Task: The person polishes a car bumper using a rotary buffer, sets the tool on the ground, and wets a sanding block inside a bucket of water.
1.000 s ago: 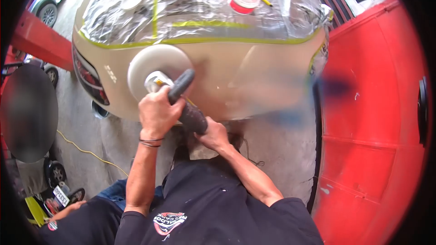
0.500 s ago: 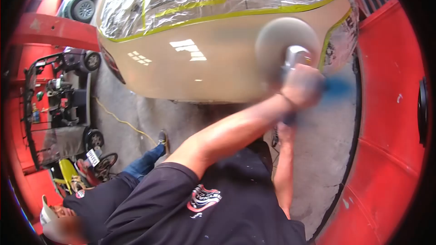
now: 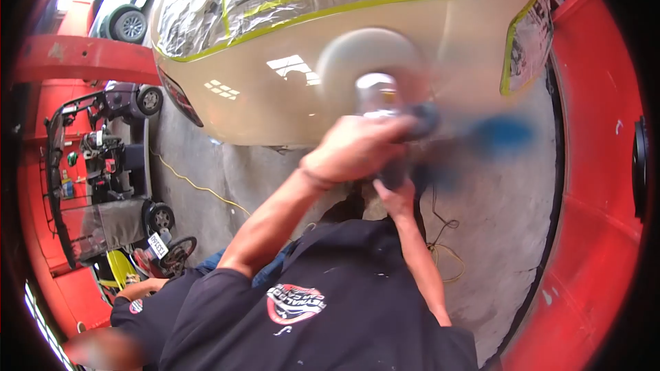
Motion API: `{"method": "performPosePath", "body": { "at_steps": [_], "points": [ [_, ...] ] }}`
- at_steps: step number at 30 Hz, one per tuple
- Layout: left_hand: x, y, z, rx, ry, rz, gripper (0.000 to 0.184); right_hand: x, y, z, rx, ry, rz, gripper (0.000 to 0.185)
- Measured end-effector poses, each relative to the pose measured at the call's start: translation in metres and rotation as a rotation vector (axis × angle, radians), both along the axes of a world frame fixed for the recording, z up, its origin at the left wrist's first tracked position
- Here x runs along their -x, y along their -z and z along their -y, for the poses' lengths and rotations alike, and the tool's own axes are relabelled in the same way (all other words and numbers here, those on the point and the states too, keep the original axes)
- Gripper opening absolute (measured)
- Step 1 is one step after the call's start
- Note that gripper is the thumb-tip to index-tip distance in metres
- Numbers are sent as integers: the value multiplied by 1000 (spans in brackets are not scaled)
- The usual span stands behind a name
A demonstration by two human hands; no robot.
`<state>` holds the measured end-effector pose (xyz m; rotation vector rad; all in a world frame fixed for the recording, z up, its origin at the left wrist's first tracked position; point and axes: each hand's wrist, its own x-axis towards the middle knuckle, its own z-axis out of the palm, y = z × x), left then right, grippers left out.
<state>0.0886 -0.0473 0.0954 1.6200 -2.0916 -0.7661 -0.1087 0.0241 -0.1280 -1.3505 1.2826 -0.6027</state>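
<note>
My left hand [image 3: 361, 148] grips the front of a rotary polisher [image 3: 379, 96] with a silver head and dark body, close to its black side handle. Behind and below, my right hand [image 3: 397, 199] is closed around the rear of the same machine. Its round, pale polishing pad [image 3: 357, 51], blurred by motion, lies against or just over a glossy beige car bumper [image 3: 240, 120]. I cannot tell whether pad and paint touch. Silvery masking film [image 3: 268, 0], edged with yellow-green tape [image 3: 330, 14], covers the bodywork above the bumper.
Another person in a dark shirt [image 3: 161, 316] is at my left. A yellow cord [image 3: 185, 178] runs over the concrete floor. Red walls [image 3: 605, 151] stand at right, and a red beam [image 3: 82, 58] crosses at left. A blurred blue shape [image 3: 505, 136] appears right of the polisher.
The polisher and both hands have moved left along the bumper, away from its taped right end. My right hand shows more fully. The view has shifted slightly, and the other person's posture has changed.
</note>
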Motion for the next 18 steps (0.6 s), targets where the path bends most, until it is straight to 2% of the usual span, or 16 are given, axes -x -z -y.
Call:
{"method": "performPosePath", "body": {
  "at_steps": [3,5,6,8,10,11,12,14,16,18],
  "points": [
    [-67,1,-59,79,-193,-107,57,-54,-15,-14,86,0,-17,55],
    [-100,5,-95,18,-315,-131,57,-78,-20,-20,52,-220,-119,49],
    [-114,17,-114,24,-372,-139,57,-85,-19,-26,49,-206,-123,49],
    [-126,28,-146,43,-376,-130,57,-98,-13,-35,-3,-386,-230,54],
    [-125,44,-170,-21,-523,-189,56,-91,-6,-42,-8,-399,-279,52],
    [-122,49,-175,-74,-529,-238,57,-82,-4,-46,-33,-415,-303,52],
    [-104,60,-173,-11,-448,-158,58,-65,0,-50,-68,-427,-334,52],
    [-75,65,-160,-25,-406,-187,60,-36,11,-54,-69,-417,-360,55],
    [-47,71,-135,-3,-300,-190,61,-4,12,-52,11,-221,-287,50],
    [-9,68,-101,42,-200,-186,60,30,16,-41,-23,-199,-312,54]
  ]
}}
